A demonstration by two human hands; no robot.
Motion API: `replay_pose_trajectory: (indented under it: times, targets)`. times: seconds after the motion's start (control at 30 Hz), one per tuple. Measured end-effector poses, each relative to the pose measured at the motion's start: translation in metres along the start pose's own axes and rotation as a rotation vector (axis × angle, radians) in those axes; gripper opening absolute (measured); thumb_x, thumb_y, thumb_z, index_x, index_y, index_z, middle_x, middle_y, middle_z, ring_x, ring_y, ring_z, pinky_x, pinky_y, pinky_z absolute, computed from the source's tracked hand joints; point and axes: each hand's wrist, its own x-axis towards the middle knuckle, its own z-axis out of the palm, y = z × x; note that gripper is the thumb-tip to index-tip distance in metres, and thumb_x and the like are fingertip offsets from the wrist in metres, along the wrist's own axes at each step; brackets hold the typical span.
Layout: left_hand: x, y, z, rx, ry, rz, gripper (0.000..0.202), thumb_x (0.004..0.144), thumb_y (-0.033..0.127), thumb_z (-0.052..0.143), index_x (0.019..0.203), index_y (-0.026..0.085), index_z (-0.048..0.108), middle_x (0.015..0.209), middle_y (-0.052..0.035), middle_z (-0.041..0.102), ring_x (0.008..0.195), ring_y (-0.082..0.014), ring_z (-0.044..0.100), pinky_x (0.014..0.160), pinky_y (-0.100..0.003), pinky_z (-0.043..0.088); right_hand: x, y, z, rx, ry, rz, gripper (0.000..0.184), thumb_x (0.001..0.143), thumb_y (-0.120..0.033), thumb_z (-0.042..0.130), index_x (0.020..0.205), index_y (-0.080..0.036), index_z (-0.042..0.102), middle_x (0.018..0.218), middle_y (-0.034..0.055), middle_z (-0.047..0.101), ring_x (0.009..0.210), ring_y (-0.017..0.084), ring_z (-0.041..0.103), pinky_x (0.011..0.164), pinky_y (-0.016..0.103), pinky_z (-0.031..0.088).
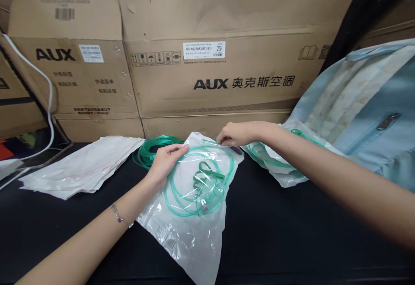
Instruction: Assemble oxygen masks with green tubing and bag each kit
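A clear plastic bag (201, 250) lies on the black table with a green oxygen mask (207, 196) inside it, along with its coiled tubing (175, 190) and a green elastic strap (207, 173). My left hand (167, 159) pinches the bag's upper left edge between thumb and fingers. At the bag's upper right end, my right hand (235, 134) is closed with bent fingers, at the bag's mouth beside a short bit of green tubing. What exactly lies in its fingertips is partly hidden.
Flat white plastic bags (84, 166) are stacked at the left. A coil of green tubing (157, 147) lies behind my left hand. More bagged tubing (275, 159) sits under my right forearm. Cardboard boxes (220, 99) wall off the back; a light blue backpack (366, 116) stands at the right.
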Motion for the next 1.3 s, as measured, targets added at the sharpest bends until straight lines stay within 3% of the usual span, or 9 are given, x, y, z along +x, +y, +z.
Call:
replay_pose_trajectory:
  times: [0.17,0.3,0.4,0.6,0.8,0.9,1.07,1.17,1.3]
  targets:
    - [0.000,0.001,0.000,-0.002,0.029,0.034,0.029,0.060,0.042,0.071,0.074,0.016,0.068,0.074,-0.0014,0.066,0.070,-0.0137,0.056,0.063,-0.022,0.039,0.001,-0.009,0.004,-0.192,0.137,0.062,0.023,0.060,-0.005,0.060,0.044,-0.021,0.055,0.044,-0.0005,0.052,0.046,0.012,0.045,0.050,0.028,0.027]
    - [0.001,0.003,-0.002,0.018,0.101,0.070,0.032,0.059,0.043,0.071,0.075,0.016,0.069,0.078,-0.0023,0.067,0.073,-0.0152,0.056,0.065,-0.023,0.040,-0.001,-0.006,0.000,-0.090,0.256,0.088,0.027,0.057,-0.015,0.069,0.040,-0.024,0.050,0.046,-0.0003,0.053,0.054,0.014,0.051,0.053,0.027,0.031]
    - [0.001,0.004,-0.001,0.049,0.037,0.022,0.033,0.058,0.044,0.071,0.075,0.016,0.067,0.073,-0.0024,0.065,0.068,-0.0147,0.056,0.061,-0.023,0.040,-0.001,-0.012,-0.001,-0.035,0.321,0.040,0.025,0.061,-0.018,0.068,0.044,-0.023,0.051,0.050,0.0000,0.056,0.053,0.012,0.049,0.052,0.027,0.030]
    - [-0.009,0.013,0.000,0.084,-0.289,-0.151,0.026,0.060,0.037,0.072,0.070,0.015,0.062,0.059,0.0021,0.060,0.052,-0.0096,0.051,0.050,-0.020,0.035,0.010,-0.025,0.007,-0.109,0.000,-0.262,0.020,0.076,-0.019,0.053,0.057,-0.016,0.058,0.055,-0.0018,0.052,0.051,0.008,0.039,0.053,0.024,0.029]
    - [-0.008,0.014,-0.002,0.047,-0.198,-0.147,0.025,0.060,0.033,0.073,0.074,0.016,0.061,0.062,0.0010,0.062,0.054,-0.0109,0.055,0.051,-0.020,0.039,0.007,-0.003,0.018,0.031,0.159,-0.111,0.035,0.076,-0.039,0.054,0.053,-0.013,0.055,0.052,-0.0050,0.033,0.049,0.005,0.028,0.047,0.022,0.020]
    - [-0.008,0.013,0.000,0.056,-0.238,-0.175,0.025,0.059,0.031,0.073,0.075,0.015,0.061,0.063,0.0001,0.064,0.054,-0.0112,0.056,0.052,-0.020,0.040,0.008,-0.005,0.021,0.061,0.077,-0.140,0.036,0.076,-0.040,0.054,0.053,-0.012,0.059,0.049,-0.0056,0.031,0.047,0.005,0.025,0.046,0.021,0.020]
    - [-0.009,0.015,0.000,0.035,-0.314,-0.174,0.026,0.056,0.024,0.075,0.074,0.015,0.060,0.066,-0.0028,0.067,0.060,-0.0130,0.060,0.058,-0.022,0.042,0.012,-0.021,0.022,0.213,-0.050,-0.224,0.025,0.073,-0.033,0.058,0.066,-0.011,0.067,0.052,-0.0035,0.049,0.049,0.005,0.035,0.047,0.020,0.027]
    - [-0.007,0.017,-0.003,0.010,-0.206,-0.113,0.027,0.055,0.024,0.075,0.075,0.016,0.059,0.063,-0.0008,0.065,0.055,-0.0121,0.058,0.053,-0.021,0.041,-0.002,-0.017,0.017,0.466,0.059,-0.098,0.030,0.074,-0.039,0.059,0.088,-0.015,0.069,0.076,0.0026,0.064,0.059,0.009,0.048,0.053,0.022,0.036]
    - [-0.004,0.017,-0.003,-0.081,0.015,-0.052,0.023,0.056,0.022,0.074,0.068,0.016,0.055,0.056,0.0028,0.060,0.048,-0.0087,0.053,0.050,-0.020,0.039,-0.026,-0.005,0.026,0.753,0.424,0.076,0.041,0.077,-0.048,0.055,0.110,-0.023,0.060,0.113,0.0058,0.060,0.097,0.018,0.055,0.082,0.030,0.043]
